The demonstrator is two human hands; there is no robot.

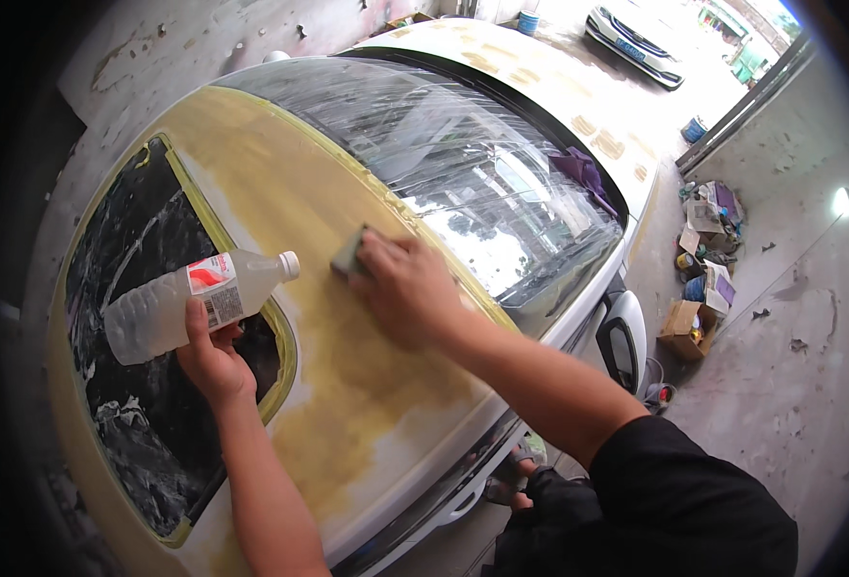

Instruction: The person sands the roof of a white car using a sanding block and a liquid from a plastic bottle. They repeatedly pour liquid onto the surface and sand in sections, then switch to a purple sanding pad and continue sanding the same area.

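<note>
My left hand (218, 370) is wrapped round the lower side of a clear plastic bottle (150, 317) with a white cap and a red and white label. The bottle lies nearly level above the dark sunroof opening (146, 231), its cap pointing right. My right hand (410, 293), slightly blurred, grips a small grey-green sanding block (349, 258) against the car roof (338, 394). Mustard-yellow and white patches cover that roof. Yellow masking tape (199, 197) edges the sunroof, which has crumpled clear film over it. My right fingers partly hide the block.
Beyond the roof lies the streaked windshield (415, 135), with a purple cloth (583, 173) at its right corner. A side mirror (622, 337) sticks out at right. Cardboard boxes (686, 327) and cans line the right wall. Another white car (636, 43) stands outside.
</note>
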